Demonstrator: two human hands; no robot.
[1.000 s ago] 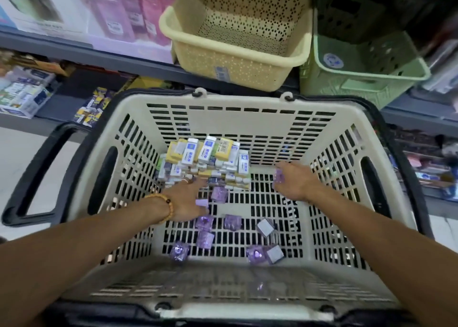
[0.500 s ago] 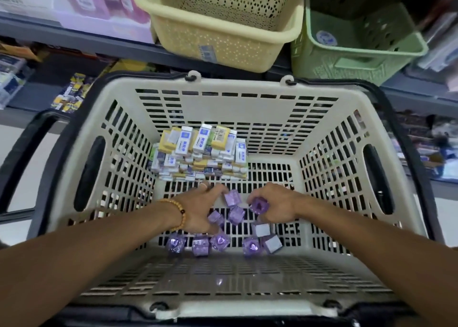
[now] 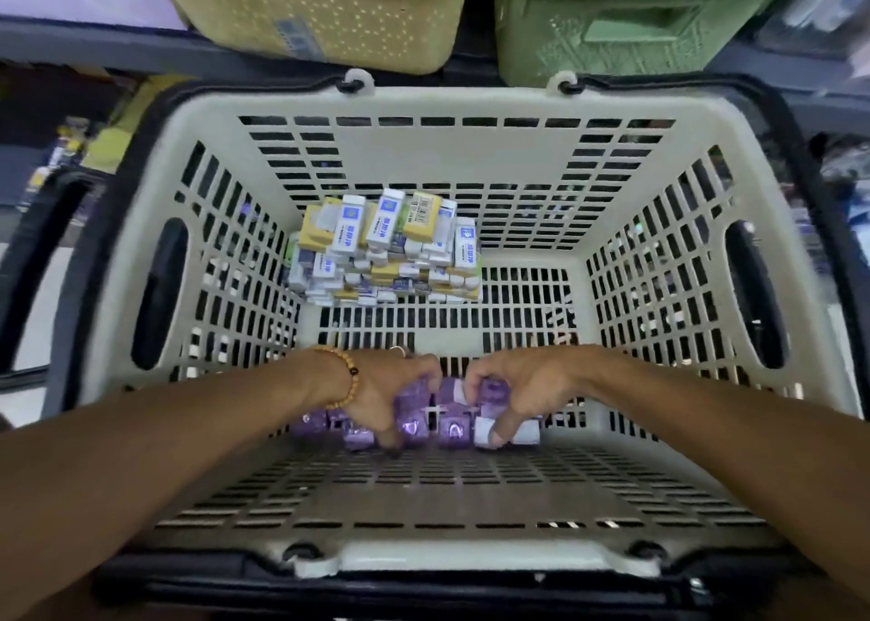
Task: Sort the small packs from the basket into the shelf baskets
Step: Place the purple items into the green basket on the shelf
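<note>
Inside the beige shopping basket (image 3: 423, 102), several small purple packs (image 3: 452, 427) lie bunched against the near wall. My left hand (image 3: 390, 389) curls over the left part of the bunch, fingers closed on purple packs. My right hand (image 3: 518, 389) curls over the right part and grips purple packs too, with a white-faced one under its thumb. A heap of white, blue and yellow packs (image 3: 386, 248) lies at the far end of the basket floor. Above, a yellow shelf basket (image 3: 320, 13) and a green shelf basket (image 3: 635, 13) stand side by side.
The shopping basket has black handles (image 3: 42, 253) folded down at both sides. Shelves with other goods run behind it at left and right. A bead bracelet (image 3: 348, 380) circles my left wrist.
Both hands have drawn back from the middle of the basket floor toward the near wall, raking the scattered purple packs into one bunch and closing on them. The view has tilted down.
</note>
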